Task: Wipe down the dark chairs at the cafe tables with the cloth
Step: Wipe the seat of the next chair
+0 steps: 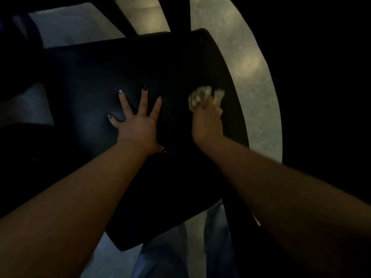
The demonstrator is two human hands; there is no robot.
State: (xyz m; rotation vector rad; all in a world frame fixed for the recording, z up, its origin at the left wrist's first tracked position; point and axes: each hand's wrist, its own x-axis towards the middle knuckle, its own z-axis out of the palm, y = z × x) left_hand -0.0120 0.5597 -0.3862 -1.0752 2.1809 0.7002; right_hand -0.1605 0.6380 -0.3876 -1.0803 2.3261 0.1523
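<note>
The right hand (206,119) hides its fingers and most of the blurred cloth (200,96).

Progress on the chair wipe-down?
Done: nothing provable; the dim frame shows no wiped streaks. In hand: right hand presses the crumpled pale cloth near the right edge of the dark padded chair seat; left hand braces flat. Left: seat's left side, other chairs.

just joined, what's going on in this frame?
A person is wiping a dark chair seat from above. The left hand lies flat on the seat with fingers spread, apparently steadying it. The right hand has a grip on a bunched pale cloth and presses it onto the seat near its right edge. The light floor shows past that edge. The scene is dim, so which parts are already wiped cannot be told.
</note>
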